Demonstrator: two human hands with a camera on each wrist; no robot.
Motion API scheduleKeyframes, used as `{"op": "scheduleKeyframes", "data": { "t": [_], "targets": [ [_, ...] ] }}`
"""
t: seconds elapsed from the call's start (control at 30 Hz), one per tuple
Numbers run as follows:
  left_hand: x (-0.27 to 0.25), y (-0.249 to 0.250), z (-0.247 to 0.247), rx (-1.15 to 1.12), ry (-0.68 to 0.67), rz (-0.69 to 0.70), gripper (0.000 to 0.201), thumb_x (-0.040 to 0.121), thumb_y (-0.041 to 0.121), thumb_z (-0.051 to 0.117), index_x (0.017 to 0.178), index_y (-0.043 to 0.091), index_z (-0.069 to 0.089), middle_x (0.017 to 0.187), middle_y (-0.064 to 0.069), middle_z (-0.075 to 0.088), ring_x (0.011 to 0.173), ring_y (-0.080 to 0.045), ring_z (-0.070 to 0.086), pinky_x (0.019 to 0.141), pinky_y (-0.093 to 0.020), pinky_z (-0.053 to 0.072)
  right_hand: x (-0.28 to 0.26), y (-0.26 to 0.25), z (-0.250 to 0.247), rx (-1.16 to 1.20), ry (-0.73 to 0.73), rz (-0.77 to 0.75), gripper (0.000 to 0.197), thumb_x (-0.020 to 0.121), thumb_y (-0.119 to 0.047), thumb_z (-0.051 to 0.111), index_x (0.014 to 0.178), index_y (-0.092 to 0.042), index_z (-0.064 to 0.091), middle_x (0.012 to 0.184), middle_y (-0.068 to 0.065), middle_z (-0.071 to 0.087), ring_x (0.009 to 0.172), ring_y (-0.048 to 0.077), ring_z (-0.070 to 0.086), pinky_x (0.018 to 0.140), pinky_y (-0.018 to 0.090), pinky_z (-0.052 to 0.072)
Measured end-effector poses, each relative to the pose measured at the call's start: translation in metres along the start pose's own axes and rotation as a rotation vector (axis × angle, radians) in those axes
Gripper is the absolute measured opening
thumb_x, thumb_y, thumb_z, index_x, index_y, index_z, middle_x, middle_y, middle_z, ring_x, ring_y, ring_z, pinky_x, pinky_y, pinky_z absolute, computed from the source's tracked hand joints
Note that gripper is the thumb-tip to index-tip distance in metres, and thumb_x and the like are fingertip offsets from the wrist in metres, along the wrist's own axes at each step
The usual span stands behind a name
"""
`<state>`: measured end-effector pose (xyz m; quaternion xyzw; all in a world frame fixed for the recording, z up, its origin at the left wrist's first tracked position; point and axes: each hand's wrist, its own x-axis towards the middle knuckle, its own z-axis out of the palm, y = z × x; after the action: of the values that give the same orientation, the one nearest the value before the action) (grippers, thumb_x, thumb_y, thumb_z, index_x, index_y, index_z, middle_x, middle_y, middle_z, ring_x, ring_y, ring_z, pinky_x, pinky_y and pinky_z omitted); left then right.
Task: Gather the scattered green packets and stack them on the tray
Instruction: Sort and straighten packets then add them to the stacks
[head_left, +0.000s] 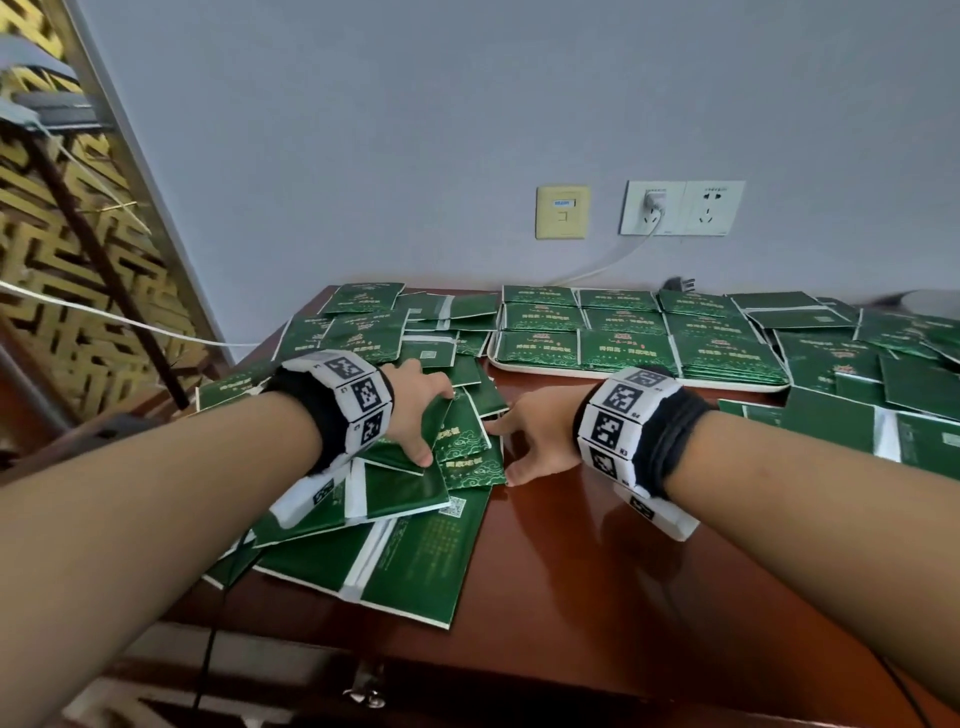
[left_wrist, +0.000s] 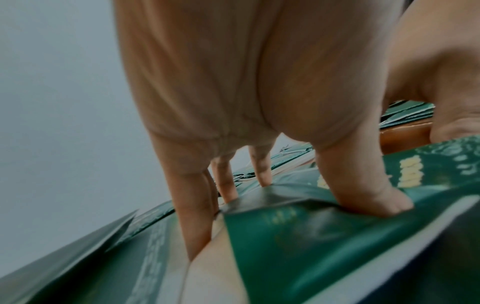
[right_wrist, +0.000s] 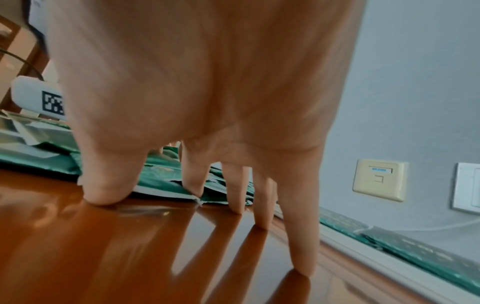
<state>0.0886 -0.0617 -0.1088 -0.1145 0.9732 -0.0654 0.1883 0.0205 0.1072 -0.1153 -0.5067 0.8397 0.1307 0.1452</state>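
Note:
Green packets lie scattered over the brown table (head_left: 597, 545). A white tray (head_left: 675, 380) at the back centre holds neat rows of packets (head_left: 623, 348). My left hand (head_left: 434, 426) grips a green packet (head_left: 387, 457) in the left pile, fingers over its far edge and thumb on its near side. The left wrist view shows the left hand (left_wrist: 298, 195) with thumb pressing that packet (left_wrist: 285, 236). My right hand (head_left: 501, 452) is spread, fingertips on the wood beside the pile's right edge. In the right wrist view my right hand (right_wrist: 194, 205) holds nothing, near packets (right_wrist: 166, 185).
More loose packets cover the back left (head_left: 363, 338), the right side (head_left: 857, 364) and the near left (head_left: 405, 561). Wall sockets (head_left: 680, 208) with a white cable sit above the tray. A gold lattice screen (head_left: 78, 260) stands at left. The table's front edge is near me.

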Motion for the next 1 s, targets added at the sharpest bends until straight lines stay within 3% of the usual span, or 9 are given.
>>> {"op": "scheduleKeyframes", "data": {
  "t": [0.1, 0.2, 0.37, 0.53, 0.63, 0.73, 0.83, 0.93, 1.0],
  "targets": [
    [0.000, 0.000, 0.000, 0.010, -0.003, 0.005, 0.103, 0.069, 0.048, 0.080, 0.149, 0.037, 0.016, 0.139, -0.011, 0.034, 0.117, -0.029, 0.050, 0.096, -0.040, 0.046, -0.003, -0.001, -0.002, -0.024, -0.026, -0.009, 0.072, 0.089, -0.052, 0.056, 0.150, -0.027, 0.026, 0.120, 0.008, 0.063, 0.109, 0.023, 0.059, 0.087, 0.026, 0.042],
    [0.000, 0.002, -0.002, 0.048, -0.018, 0.007, 0.109, 0.070, 0.051, 0.078, 0.148, 0.049, 0.002, 0.140, -0.015, 0.030, 0.117, -0.032, 0.049, 0.098, -0.042, 0.045, -0.008, 0.001, -0.002, -0.058, -0.064, -0.007, 0.079, 0.087, -0.054, 0.057, 0.151, -0.029, 0.018, 0.127, 0.009, 0.060, 0.114, 0.025, 0.057, 0.094, 0.031, 0.044],
    [0.001, 0.011, -0.011, 0.133, 0.014, 0.062, 0.093, 0.072, 0.047, 0.078, 0.145, 0.051, 0.021, 0.141, -0.009, 0.026, 0.130, -0.031, 0.029, 0.104, -0.042, 0.035, -0.028, 0.010, 0.000, -0.128, -0.132, 0.043, 0.079, 0.088, -0.057, 0.053, 0.152, -0.029, 0.016, 0.111, 0.004, 0.067, 0.106, 0.020, 0.060, 0.089, 0.029, 0.046],
    [0.003, 0.022, -0.016, 0.112, 0.019, 0.158, 0.075, 0.076, 0.046, 0.074, 0.140, 0.048, 0.033, 0.136, -0.006, 0.032, 0.126, -0.027, 0.031, 0.099, -0.038, 0.035, -0.053, 0.044, -0.001, -0.149, -0.169, 0.190, 0.073, 0.075, -0.071, 0.058, 0.132, -0.025, 0.057, 0.115, -0.006, 0.068, 0.105, 0.016, 0.063, 0.093, 0.033, 0.050],
    [0.007, 0.030, -0.015, 0.212, 0.048, 0.158, 0.056, 0.079, 0.041, 0.073, 0.129, 0.040, 0.048, 0.128, -0.003, 0.039, 0.120, -0.025, 0.036, 0.086, -0.032, 0.034, -0.057, 0.051, 0.001, -0.078, -0.104, 0.236, 0.080, 0.068, -0.077, 0.059, 0.115, -0.013, 0.068, 0.111, 0.002, 0.070, 0.105, 0.021, 0.065, 0.092, 0.038, 0.051],
    [0.012, 0.033, -0.012, 0.193, 0.087, 0.181, 0.033, 0.082, 0.034, 0.072, 0.111, 0.030, 0.059, 0.119, -0.001, 0.046, 0.114, -0.022, 0.040, 0.080, -0.030, 0.031, -0.053, 0.048, 0.006, -0.008, -0.044, 0.252, 0.088, 0.070, -0.074, 0.061, 0.127, -0.007, 0.058, 0.126, 0.006, 0.062, 0.113, 0.026, 0.059, 0.092, 0.036, 0.048],
    [0.016, 0.035, -0.012, 0.140, 0.131, 0.270, 0.005, 0.086, 0.023, 0.068, 0.090, 0.022, 0.065, 0.108, 0.002, 0.061, 0.107, -0.016, 0.049, 0.079, -0.024, 0.022, -0.049, 0.047, 0.010, 0.125, -0.014, 0.271, 0.113, 0.062, -0.068, 0.073, 0.147, -0.012, 0.024, 0.145, 0.004, 0.042, 0.128, 0.026, 0.047, 0.103, 0.041, 0.041],
    [0.022, 0.036, -0.017, 0.133, 0.139, 0.354, 0.015, 0.087, 0.013, 0.063, 0.076, 0.023, 0.061, 0.096, 0.006, 0.068, 0.102, -0.013, 0.056, 0.102, -0.031, 0.026, -0.040, 0.050, 0.017, 0.144, -0.053, 0.267, 0.126, 0.060, -0.071, 0.072, 0.152, -0.014, 0.008, 0.152, 0.005, 0.032, 0.135, 0.025, 0.039, 0.110, 0.041, 0.034],
    [0.026, 0.033, -0.024, 0.026, 0.161, 0.396, 0.020, 0.088, 0.012, 0.061, 0.072, 0.022, 0.057, 0.093, 0.006, 0.067, 0.099, -0.012, 0.057, 0.107, -0.035, 0.030, -0.038, 0.049, 0.019, 0.148, -0.056, 0.248, 0.124, 0.060, -0.073, 0.070, 0.151, -0.012, 0.013, 0.150, 0.005, 0.036, 0.132, 0.025, 0.042, 0.109, 0.039, 0.035]
  ]
}}
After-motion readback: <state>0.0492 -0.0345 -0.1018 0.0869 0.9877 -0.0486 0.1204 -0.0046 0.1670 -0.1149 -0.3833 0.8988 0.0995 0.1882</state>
